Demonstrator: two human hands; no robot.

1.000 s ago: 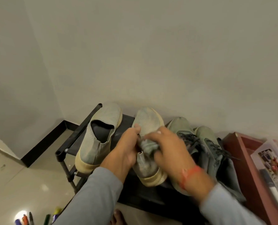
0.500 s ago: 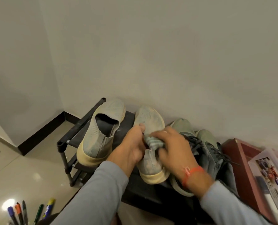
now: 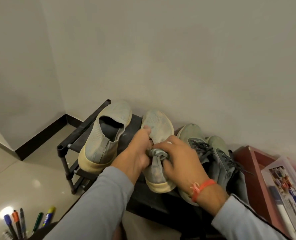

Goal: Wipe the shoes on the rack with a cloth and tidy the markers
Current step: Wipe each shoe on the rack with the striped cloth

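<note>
A black shoe rack (image 3: 85,129) stands against the wall with two pairs of shoes on top. My left hand (image 3: 136,151) grips the side of the second grey slip-on shoe (image 3: 156,123). My right hand (image 3: 180,158) presses a bunched grey cloth (image 3: 158,152) onto that shoe's opening. The other grey slip-on (image 3: 105,135) sits to the left, untouched. Two grey-green lace-up sneakers (image 3: 218,158) rest to the right, partly behind my right wrist. Several markers (image 3: 22,222) stand upright in a dark holder at the bottom left.
A red-brown box edge (image 3: 254,172) and a clear plastic box (image 3: 289,184) with a printed label lie right of the rack. Pale tiled floor (image 3: 31,179) spreads to the left, with a black skirting along the wall corner.
The view has shifted up and right, so the rack sits slightly lower and more markers show. My right hand with the cloth has slid a little along the shoe's middle.
</note>
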